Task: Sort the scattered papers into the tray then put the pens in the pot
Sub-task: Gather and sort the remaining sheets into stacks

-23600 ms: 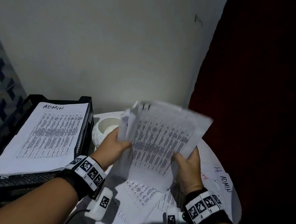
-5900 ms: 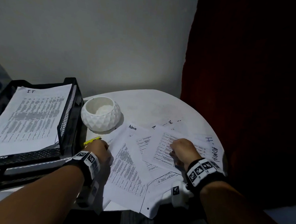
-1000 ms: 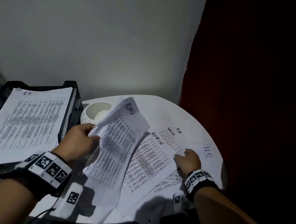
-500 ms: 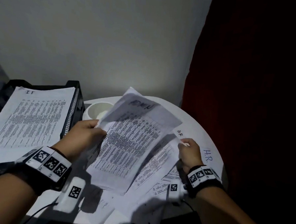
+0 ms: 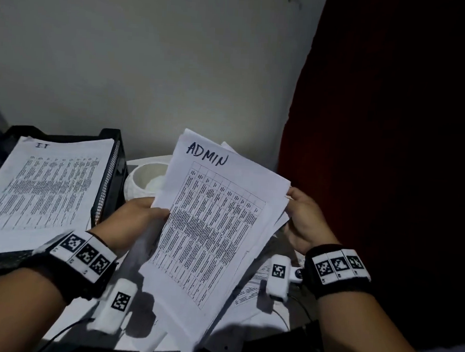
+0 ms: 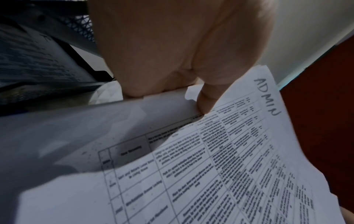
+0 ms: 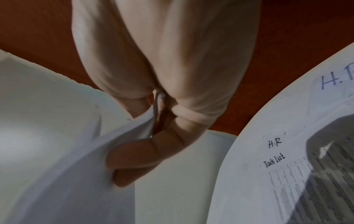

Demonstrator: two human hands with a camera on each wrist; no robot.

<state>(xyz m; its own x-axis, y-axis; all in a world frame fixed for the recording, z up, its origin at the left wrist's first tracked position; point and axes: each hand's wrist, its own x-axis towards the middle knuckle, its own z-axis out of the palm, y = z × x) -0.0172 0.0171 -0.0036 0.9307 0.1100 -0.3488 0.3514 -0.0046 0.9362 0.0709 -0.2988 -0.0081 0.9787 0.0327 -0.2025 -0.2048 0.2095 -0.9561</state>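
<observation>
Gripped at both side edges by left hand (image 5: 136, 219) and right hand (image 5: 306, 220), ADMIN papers (image 5: 212, 228) are held just right of the tray (image 5: 113, 175).

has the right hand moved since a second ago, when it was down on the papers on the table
Yes. The right hand has risen off the round white table and now pinches the right edge of the white ADMIN sheets, held up beside the white faceted pot.

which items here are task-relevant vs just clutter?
In the job:
- ADMIN papers, gripped by left hand and right hand
- H.R papers on the table
- black mesh tray with IT sheet
- white pot

Lying about:
- dark red curtain
- wall
</observation>
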